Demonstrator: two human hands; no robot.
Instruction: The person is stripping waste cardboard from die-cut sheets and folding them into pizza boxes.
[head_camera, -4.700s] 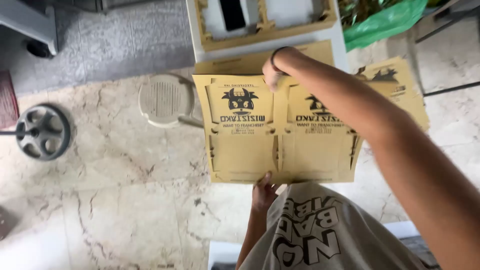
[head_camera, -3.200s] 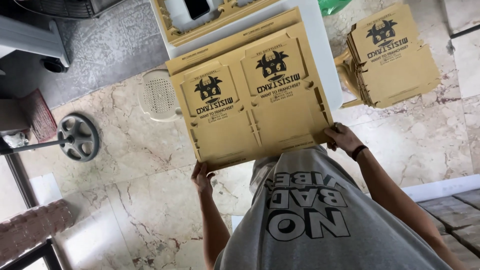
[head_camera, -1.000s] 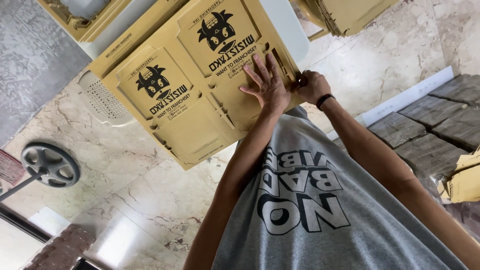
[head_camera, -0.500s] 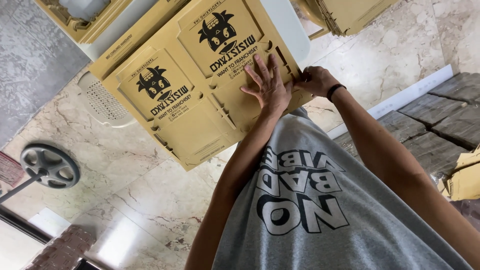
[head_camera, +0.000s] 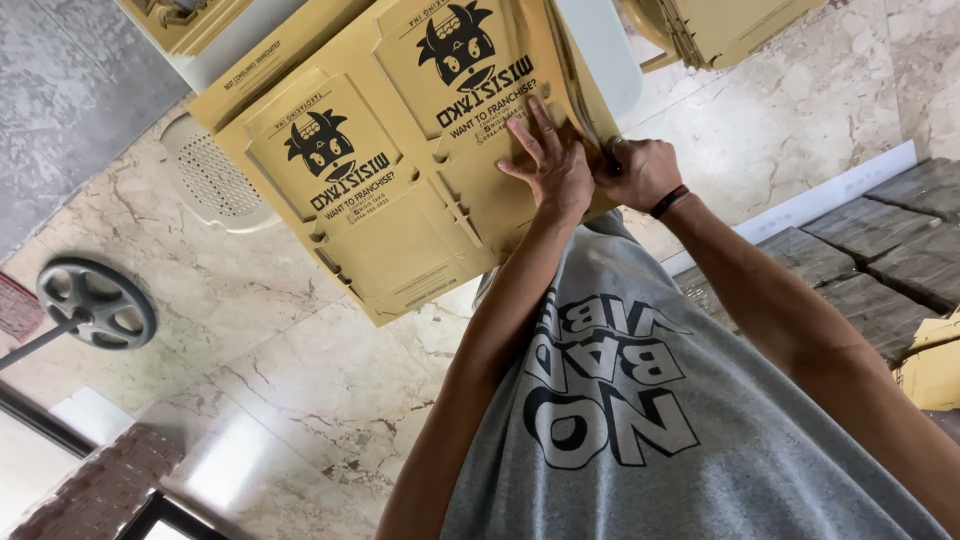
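Note:
A flat, yellow-brown die-cut cardboard sheet (head_camera: 370, 200) with two black cartoon prints lies tilted over the edge of a white table (head_camera: 600, 55). My left hand (head_camera: 548, 165) presses flat on the sheet's right half with its fingers spread. Right beside it, my right hand (head_camera: 635, 172), with a dark band on the wrist, pinches the sheet's right edge where a flap folds. The two hands touch. My grey printed shirt fills the lower middle of the view.
A stack of the same cardboard blanks (head_camera: 720, 25) sits at the top right. On the marble floor lie a white round grille (head_camera: 205, 180) and a dark metal wheel (head_camera: 95, 303). Grey paving blocks (head_camera: 880, 250) are at the right.
The sheet, earlier held up in both hands, now rests on the table. My left hand has gone flat on it, and my right hand has closed in against the left at the edge.

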